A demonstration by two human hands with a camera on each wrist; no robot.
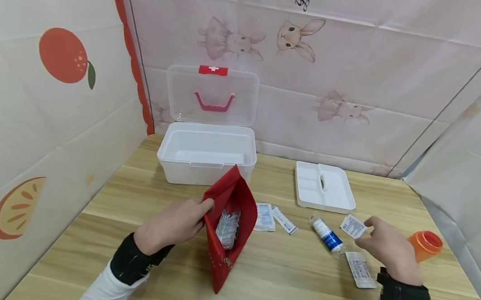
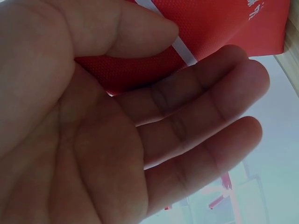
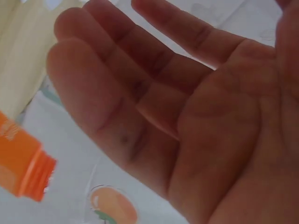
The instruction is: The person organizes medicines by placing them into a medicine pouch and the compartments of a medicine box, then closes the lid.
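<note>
My left hand pinches the left edge of a red fabric pouch between thumb and index finger, its other fingers extended in the left wrist view. The pouch gapes upward; inside lies a blister pack. On the right, my right hand hovers with thumb and index finger apart at the edge of a small white printed packet. Its fingers look loosely extended in the right wrist view. Below it lies another blister pack, and to its left a blue-and-white wrapped roll.
Behind the pouch stands a white plastic box with its clear lid raised. A white divided tray lies at the back right. Two flat packets rest beside the pouch. An orange bottle stands near the right wall.
</note>
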